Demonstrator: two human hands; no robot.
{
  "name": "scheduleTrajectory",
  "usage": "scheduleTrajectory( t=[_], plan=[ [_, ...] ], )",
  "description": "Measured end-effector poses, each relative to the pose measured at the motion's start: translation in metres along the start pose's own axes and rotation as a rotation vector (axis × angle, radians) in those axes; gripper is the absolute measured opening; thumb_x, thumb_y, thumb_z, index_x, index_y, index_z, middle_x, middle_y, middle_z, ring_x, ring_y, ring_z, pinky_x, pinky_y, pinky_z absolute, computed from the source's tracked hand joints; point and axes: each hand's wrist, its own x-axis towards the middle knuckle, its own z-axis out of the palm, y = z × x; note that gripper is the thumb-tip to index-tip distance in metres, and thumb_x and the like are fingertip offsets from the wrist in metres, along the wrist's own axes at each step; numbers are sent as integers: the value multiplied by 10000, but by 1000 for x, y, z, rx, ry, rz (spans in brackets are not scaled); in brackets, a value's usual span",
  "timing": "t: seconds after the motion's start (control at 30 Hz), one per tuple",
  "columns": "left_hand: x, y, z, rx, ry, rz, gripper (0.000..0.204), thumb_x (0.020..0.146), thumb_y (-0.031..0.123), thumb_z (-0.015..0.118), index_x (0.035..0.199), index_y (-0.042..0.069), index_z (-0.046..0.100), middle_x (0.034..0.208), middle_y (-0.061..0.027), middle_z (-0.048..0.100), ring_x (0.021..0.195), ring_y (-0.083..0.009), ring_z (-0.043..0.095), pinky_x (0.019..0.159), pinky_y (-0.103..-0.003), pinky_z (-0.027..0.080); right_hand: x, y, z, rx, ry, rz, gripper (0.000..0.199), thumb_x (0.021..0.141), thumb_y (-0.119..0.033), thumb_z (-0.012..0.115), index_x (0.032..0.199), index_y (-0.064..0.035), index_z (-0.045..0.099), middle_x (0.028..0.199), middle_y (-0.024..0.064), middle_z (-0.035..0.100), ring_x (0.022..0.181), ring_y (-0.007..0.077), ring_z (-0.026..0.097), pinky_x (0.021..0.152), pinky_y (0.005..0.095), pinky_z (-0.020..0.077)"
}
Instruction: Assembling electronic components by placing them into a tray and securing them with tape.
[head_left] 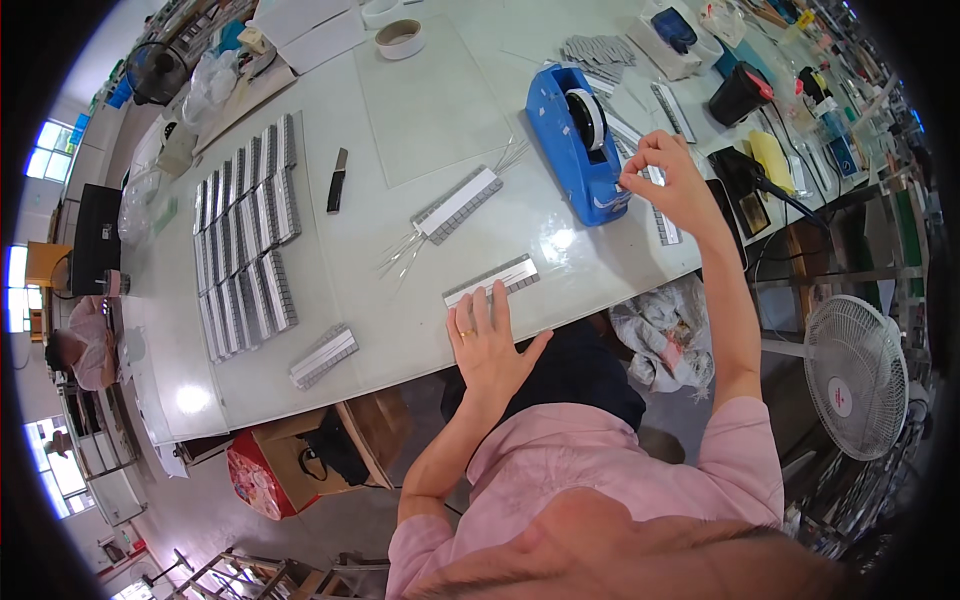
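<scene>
My left hand (pixel 489 345) lies flat with its fingers spread, pressing on a grey segmented strip with a white middle band (pixel 522 273) near the table's front edge. My right hand (pixel 672 178) is closed in a pinch at the front end of a blue tape dispenser (pixel 572 150). Its fingertips appear to grip the tape's end, though the thin film hardly shows. A roll of tape (pixel 587 119) sits in the dispenser. Beyond my left hand lies a similar strip with loose wires (pixel 458 205) at both ends.
Several strips stand in rows (pixel 245 235) at the left, with one strip (pixel 324 356) apart from them. A cutter knife (pixel 338 181), a tape roll (pixel 400 39) and a glass sheet (pixel 432 100) lie farther back. At right are a black cup (pixel 740 94) and a fan (pixel 855 378).
</scene>
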Motion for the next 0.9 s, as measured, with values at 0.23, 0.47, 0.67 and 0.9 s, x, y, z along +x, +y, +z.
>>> scheduleTrajectory(
  t=[0.23,0.47,0.67,0.9],
  plan=[
    [0,0,2,-30,-2,-18,906,758,559,789,1444,41,503,1378,-197,464,1303,-408,406,1114,-580,340,-44,-24,42,-485,427,-58,104,776,-131,788,823,-111,698,1030,10,574,1061,253,502,900,444,326],
    [2,-1,-1,-29,-4,-26,915,747,553,801,1443,38,503,1376,-187,465,1297,-397,408,1106,-579,347,-69,-29,87,-136,228,-75,103,805,-139,767,881,-111,702,1035,60,576,1067,302,500,946,442,358],
    [0,-1,1,-31,17,-21,898,756,557,794,1431,37,510,1374,-176,464,1300,-393,406,1103,-573,351,-65,-41,152,193,15,-152,112,788,-136,754,852,-79,683,1043,56,590,1066,324,480,910,434,381],
    [-1,-1,1,-14,7,-18,908,756,577,788,1432,41,505,1379,-178,461,1306,-388,403,1111,-565,347,-69,-45,158,114,-4,-154,104,801,-115,760,876,-99,690,1059,46,593,1069,310,479,948,439,370]
  ],
)
